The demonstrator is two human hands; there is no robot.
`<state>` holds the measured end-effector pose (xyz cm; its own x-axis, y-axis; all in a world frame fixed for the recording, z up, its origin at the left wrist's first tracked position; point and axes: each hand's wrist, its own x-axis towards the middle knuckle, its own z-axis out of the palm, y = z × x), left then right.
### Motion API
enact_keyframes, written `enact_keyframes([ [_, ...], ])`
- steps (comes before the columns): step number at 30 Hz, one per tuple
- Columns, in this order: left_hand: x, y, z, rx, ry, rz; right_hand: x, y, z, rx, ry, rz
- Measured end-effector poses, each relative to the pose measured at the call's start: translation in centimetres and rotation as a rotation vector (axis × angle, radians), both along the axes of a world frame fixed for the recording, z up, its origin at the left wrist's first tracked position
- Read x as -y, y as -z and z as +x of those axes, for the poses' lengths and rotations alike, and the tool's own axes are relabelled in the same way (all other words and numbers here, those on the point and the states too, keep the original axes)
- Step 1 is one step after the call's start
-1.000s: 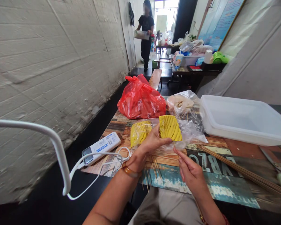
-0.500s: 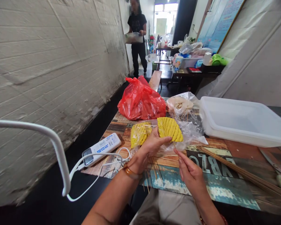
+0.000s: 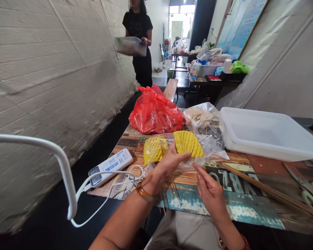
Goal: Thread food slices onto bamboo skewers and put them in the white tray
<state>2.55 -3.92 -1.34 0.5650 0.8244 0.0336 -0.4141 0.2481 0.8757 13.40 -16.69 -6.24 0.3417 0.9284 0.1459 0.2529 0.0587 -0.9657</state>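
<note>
My left hand [image 3: 176, 158] is closed on a yellow, fan-shaped food piece [image 3: 188, 144] with deep grooves across it, gripping it at its lower left with the thumb in front. Just below and to the right, the fingertips of my right hand [image 3: 210, 187] pinch what looks like a thin bamboo skewer, mostly hidden by the fingers. More yellow grooved pieces [image 3: 154, 150] lie in a clear plastic bag [image 3: 211, 147] behind my left hand. Several skewer ends [image 3: 171, 189] stick out toward me beneath my left wrist.
A bundle of skewers [image 3: 266, 189] and scissors [image 3: 309, 198] lie at right. Behind stand a red bag [image 3: 156, 113], a clear bag of skewered pale food [image 3: 199, 114] and a white tub [image 3: 266, 147]. A white power bank [image 3: 111, 166] with cables sits left. A person [image 3: 139, 38] carries a bin ahead.
The person carrying the bin has come closer and further left. My view has shifted slightly; both hands keep nearly the same pose, with the yellow piece still in my left hand.
</note>
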Motion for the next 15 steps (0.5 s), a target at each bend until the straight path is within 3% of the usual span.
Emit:
enact_keyframes([
  [15,0.36,-0.59,0.05,0.042,0.004,-0.007,0.05,0.00,0.37,0.135,0.063,0.047],
])
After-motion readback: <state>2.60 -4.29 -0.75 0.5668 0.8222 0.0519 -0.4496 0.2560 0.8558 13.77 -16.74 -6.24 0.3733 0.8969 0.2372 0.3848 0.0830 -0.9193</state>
